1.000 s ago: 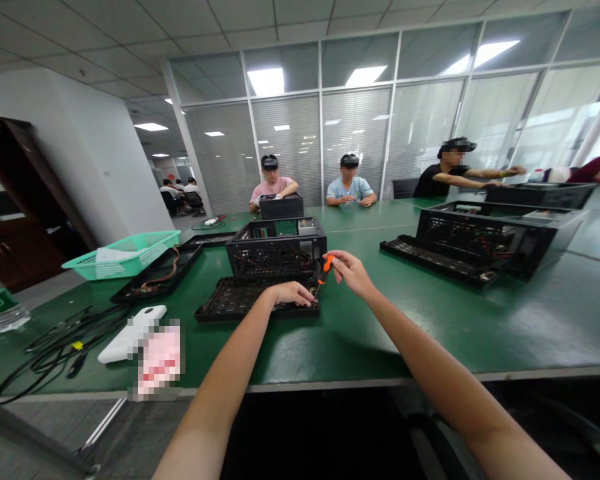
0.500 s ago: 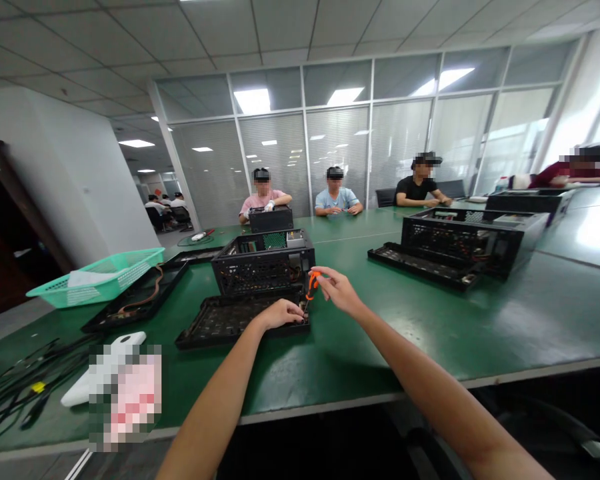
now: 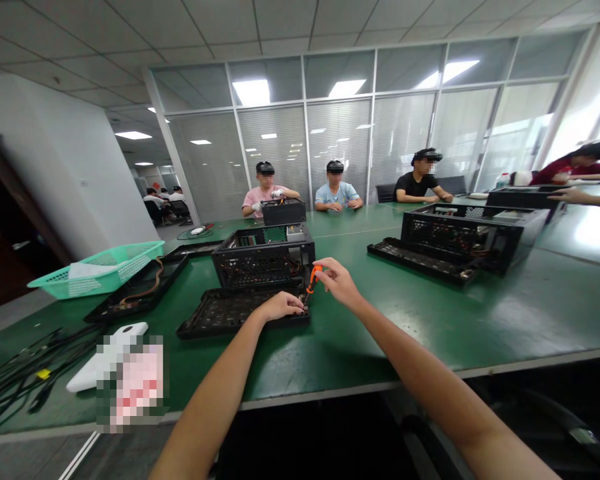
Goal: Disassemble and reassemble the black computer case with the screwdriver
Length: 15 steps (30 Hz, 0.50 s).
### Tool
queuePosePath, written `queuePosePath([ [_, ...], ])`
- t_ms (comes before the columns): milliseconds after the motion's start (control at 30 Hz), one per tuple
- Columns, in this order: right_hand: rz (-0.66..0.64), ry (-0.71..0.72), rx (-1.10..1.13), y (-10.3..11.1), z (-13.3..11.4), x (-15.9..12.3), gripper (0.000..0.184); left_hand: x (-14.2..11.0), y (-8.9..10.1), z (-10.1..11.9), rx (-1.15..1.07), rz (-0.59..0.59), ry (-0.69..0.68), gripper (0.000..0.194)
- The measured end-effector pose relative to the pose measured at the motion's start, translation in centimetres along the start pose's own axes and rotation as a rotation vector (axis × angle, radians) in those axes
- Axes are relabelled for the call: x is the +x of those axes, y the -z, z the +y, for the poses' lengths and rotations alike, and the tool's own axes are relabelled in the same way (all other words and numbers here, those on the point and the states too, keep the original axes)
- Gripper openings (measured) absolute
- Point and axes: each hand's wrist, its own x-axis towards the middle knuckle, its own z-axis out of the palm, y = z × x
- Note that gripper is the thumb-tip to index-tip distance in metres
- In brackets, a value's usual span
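My right hand grips the orange and black handle of a screwdriver, held nearly upright with its tip down at the right end of a black front panel. That panel lies on the green table against an opened black computer case. My left hand rests on the panel's right end, fingers bent together close to the screwdriver tip. Whatever small part those fingers pinch is too small to make out.
To the left lie a green plastic basket, another black panel, black cables and a white object. On the right stands another opened case with its panel. Several people sit across the table.
My view has tilted down slightly. The screwdriver stays at the panel's right end, now leaning a little more. Across the table, a co-worker's case has shifted right, and an arm has appeared at the right edge.
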Motion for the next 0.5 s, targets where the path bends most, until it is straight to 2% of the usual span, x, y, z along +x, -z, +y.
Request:
queuePosePath([
  [300, -0.054, -0.036, -0.004, 0.20, -0.08, -0.09, 0.031, -0.03, 0.00, -0.02, -0.015, 0.009, 0.012, 0.032],
  [500, -0.013, 0.057, -0.077, -0.13, 0.20, -0.20, 0.030, -0.18, -0.08, 0.39, 0.008, 0.017, -0.010, 0.029],
])
